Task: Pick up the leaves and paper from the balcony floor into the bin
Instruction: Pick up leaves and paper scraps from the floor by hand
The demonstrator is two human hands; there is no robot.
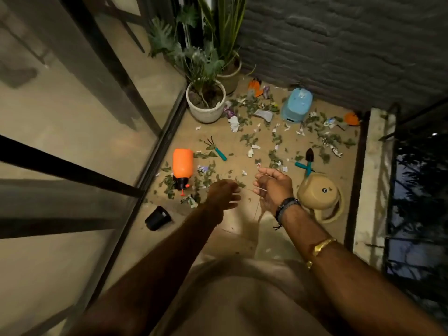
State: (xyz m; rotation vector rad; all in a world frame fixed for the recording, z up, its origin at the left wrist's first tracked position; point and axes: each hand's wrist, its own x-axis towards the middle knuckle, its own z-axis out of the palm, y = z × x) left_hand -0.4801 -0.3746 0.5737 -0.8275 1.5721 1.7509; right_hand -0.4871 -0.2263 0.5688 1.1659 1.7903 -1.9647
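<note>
1. Head view: leaves point(247, 139) and paper scraps point(234, 123) lie scattered over the balcony floor point(186, 132), from 12 o'clock to 2 o'clock of the hands, reaching the far wall.
2. Left hand point(223, 195) hangs over leaves at the litter's near edge. It is blurred, so I cannot tell how its fingers are set.
3. Right hand point(274, 187), just beside it at 3 o'clock, has its fingers curled round thin pale strands point(260, 189).
4. Tan bucket point(317, 195) lies overturned at the right hand's 3 o'clock.
5. Blue container point(297, 105) sits upside down at 12 o'clock, near the wall.
6. Orange spray bottle point(183, 166) lies on its side at the left hand's 10 o'clock.
</note>
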